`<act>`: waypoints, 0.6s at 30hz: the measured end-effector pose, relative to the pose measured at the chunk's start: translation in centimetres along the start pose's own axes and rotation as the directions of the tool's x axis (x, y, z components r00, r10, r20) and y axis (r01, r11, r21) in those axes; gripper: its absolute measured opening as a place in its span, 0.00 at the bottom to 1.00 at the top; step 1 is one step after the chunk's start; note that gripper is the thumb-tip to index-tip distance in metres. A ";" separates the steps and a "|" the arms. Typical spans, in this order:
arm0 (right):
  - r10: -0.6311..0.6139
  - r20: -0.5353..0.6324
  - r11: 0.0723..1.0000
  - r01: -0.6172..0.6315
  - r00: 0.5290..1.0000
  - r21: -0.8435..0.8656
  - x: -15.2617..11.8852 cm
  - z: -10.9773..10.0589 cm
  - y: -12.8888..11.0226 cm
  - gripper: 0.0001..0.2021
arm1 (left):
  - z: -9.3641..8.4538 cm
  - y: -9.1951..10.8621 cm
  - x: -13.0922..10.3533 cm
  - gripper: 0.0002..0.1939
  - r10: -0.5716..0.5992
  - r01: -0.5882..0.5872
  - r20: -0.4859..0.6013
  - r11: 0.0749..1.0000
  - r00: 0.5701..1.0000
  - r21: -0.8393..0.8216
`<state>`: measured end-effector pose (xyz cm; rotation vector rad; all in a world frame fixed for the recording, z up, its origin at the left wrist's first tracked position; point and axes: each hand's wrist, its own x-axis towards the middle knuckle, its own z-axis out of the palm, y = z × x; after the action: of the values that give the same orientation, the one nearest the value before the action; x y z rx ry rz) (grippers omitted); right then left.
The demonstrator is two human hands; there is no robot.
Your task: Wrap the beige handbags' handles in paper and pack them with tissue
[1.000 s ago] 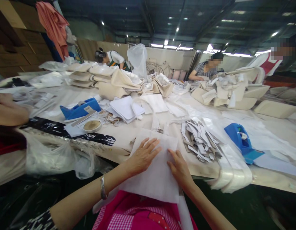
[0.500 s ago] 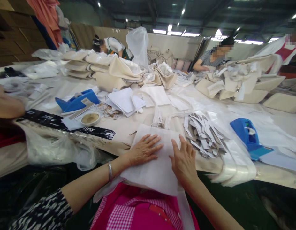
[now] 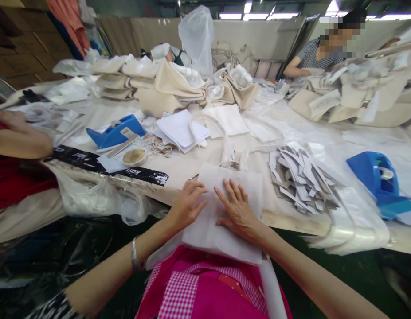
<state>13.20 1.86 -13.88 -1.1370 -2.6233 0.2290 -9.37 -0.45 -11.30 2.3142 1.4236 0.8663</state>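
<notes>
A white, thin sheet (image 3: 210, 228) lies at the table's front edge and hangs over my lap; what is under it is mostly hidden. My right hand (image 3: 236, 210) rests flat on its middle with fingers spread. At the sheet's left edge is my left hand (image 3: 188, 204), fingers apart and slightly bent, holding nothing I can see. Just beyond the sheet, a pale strap (image 3: 227, 144) wrapped in clear film runs to a small metal buckle (image 3: 234, 165). A white band (image 3: 271, 283) hangs down on the right of my lap.
Grey-white cut strips (image 3: 300, 177) lie in a heap to the right. Blue tape dispensers (image 3: 115, 131) (image 3: 374, 177) stand on both sides. A tape roll (image 3: 135, 156) and white papers (image 3: 182, 130) lie left. Beige bags (image 3: 178, 84) are piled behind; co-workers (image 3: 311, 57) are around the table.
My right hand has moved left from the sheet's right side onto its middle. My left hand has shifted from the middle to the left edge. The view has tilted down.
</notes>
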 end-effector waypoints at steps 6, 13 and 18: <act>0.009 -0.002 0.999 -0.009 1.000 0.048 0.0 -0.3 -0.3 0.46 | -2.7 1.4 -9.1 0.16 -0.524 0.577 0.336 0.813 0.782 -0.075; 0.018 0.015 0.999 -0.019 1.000 0.029 0.0 -0.3 -0.3 0.44 | -1.9 4.3 -12.0 0.10 -0.523 0.559 0.339 0.829 0.782 -0.009; 0.023 0.012 1.000 -0.024 1.000 0.006 0.0 -0.3 -0.4 0.44 | -2.0 4.9 -12.9 0.13 -0.445 0.359 0.277 0.880 0.852 0.310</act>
<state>13.03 1.66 -13.46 -1.1686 -2.6186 0.2488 -11.39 -14.29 -11.55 2.0617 1.8382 0.1582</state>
